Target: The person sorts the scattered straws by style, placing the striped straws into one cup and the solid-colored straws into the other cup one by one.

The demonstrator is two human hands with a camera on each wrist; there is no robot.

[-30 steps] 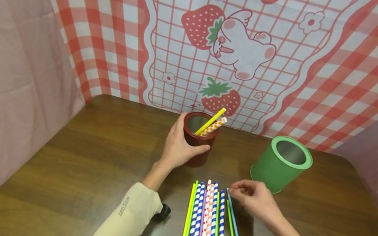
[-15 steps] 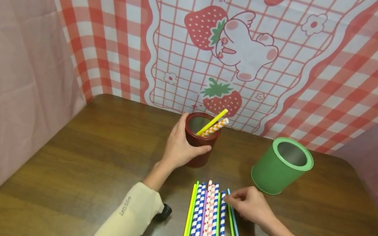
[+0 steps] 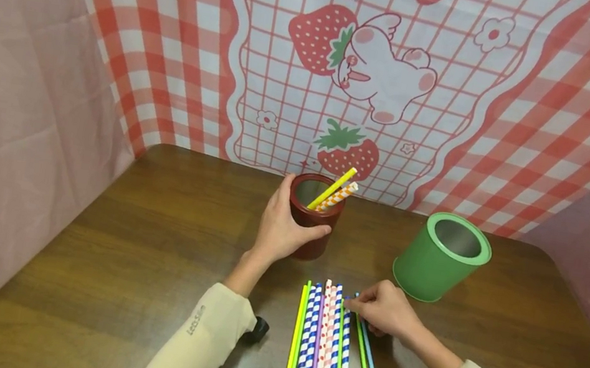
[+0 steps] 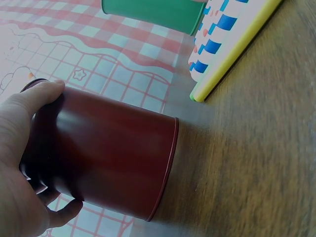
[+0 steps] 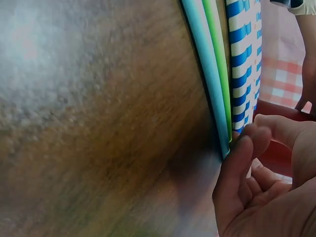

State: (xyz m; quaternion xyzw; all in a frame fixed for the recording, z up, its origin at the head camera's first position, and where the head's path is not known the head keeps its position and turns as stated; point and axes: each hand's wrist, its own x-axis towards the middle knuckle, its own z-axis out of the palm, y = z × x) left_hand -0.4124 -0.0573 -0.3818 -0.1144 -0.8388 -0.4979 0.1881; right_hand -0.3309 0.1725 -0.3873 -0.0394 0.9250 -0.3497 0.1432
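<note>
My left hand (image 3: 280, 229) grips a dark red can (image 4: 113, 148) from its left side, thumb across the front. A yellow straw (image 3: 335, 186) and an orange-and-white checked straw (image 3: 340, 196) lean inside it. In front lies a row of several paper straws (image 3: 322, 351), plain, striped and dotted. My right hand (image 3: 386, 310) is at the row's far right end, thumb and fingertips pinching the end of a blue-and-white striped straw (image 5: 242, 74). Right beside it lie a light blue straw (image 5: 207, 59) and a green straw (image 5: 219, 64), their ends close to my fingers.
A green can (image 3: 430, 272) with an open top stands to the right, beyond my right hand. Behind the wooden table (image 3: 109, 258) hangs a red-and-white checked cloth (image 3: 188, 56) with strawberry prints. Pink cloth (image 3: 11, 106) closes off the left side.
My right hand has moved slightly left, from the light blue straw's end to the striped straw's end. My left hand stays on the red can, and the straws look unmoved.
</note>
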